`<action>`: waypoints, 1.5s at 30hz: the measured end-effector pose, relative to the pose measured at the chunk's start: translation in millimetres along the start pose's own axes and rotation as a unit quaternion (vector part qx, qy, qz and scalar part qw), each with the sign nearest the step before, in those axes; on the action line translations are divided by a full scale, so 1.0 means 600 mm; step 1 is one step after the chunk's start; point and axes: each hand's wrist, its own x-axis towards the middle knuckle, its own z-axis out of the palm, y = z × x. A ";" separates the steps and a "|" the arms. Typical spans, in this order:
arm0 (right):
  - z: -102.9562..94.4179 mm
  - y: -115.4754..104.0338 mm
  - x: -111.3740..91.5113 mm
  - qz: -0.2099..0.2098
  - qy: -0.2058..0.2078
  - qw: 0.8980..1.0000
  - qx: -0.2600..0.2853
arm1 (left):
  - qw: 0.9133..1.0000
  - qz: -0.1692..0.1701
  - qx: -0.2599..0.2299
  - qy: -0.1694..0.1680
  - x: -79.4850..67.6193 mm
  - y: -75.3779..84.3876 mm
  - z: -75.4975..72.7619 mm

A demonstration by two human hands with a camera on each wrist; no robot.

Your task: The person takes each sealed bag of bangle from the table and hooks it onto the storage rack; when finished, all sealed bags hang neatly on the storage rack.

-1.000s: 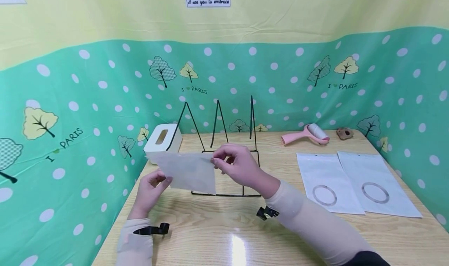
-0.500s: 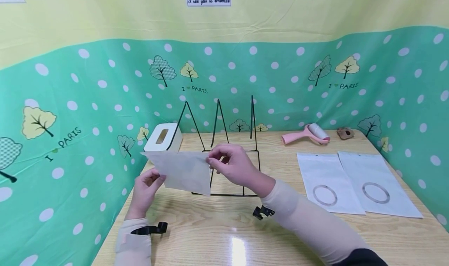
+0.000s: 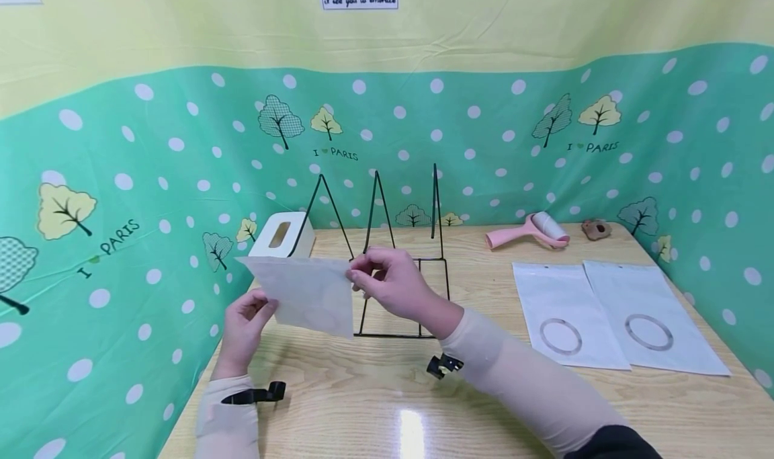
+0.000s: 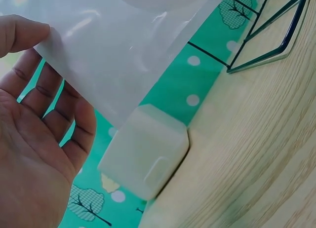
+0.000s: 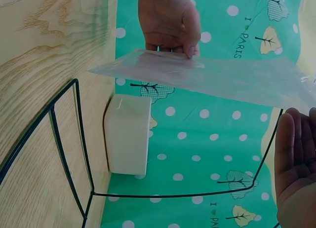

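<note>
Between both hands a flat, translucent white plastic bag [image 3: 308, 298] is held up over the table, tilted. My left hand [image 3: 242, 328] pinches its lower left edge between thumb and fingers. At the upper right corner, my right hand [image 3: 399, 287] pinches the bag with thumb and fingertips. Part of a round mark shows on the bag [image 4: 128, 45] in the left wrist view. Behind the hands stands a black wire rack [image 3: 393, 336] with several pointed uprights; the bag and right hand hide part of it.
A white tissue box [image 3: 266, 240] stands at the back left. Two white bags [image 3: 538, 291] with grey rings lie flat at the right. Behind them are a pink lint roller [image 3: 514, 236] and a small brown object [image 3: 596, 229]. Patterned cloth surrounds the table.
Both hands have shifted a little to the left together with the bag, uncovering more of the wire rack. Their grip on the bag looks the same.
</note>
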 end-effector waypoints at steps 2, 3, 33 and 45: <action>0.002 0.001 0.001 0.006 0.000 1.000 0.000 | 1.000 0.002 -0.005 0.006 0.001 -0.002 -0.001; 0.003 0.002 0.001 0.007 0.000 1.000 0.000 | 1.000 0.003 -0.005 0.010 0.001 -0.002 -0.002; 0.014 0.020 0.026 0.020 0.009 1.000 -0.017 | 0.999 -0.023 0.028 0.037 0.000 -0.010 -0.008; 0.008 0.037 0.040 0.045 0.028 0.999 -0.006 | 0.997 -0.051 0.013 0.057 0.007 -0.014 -0.002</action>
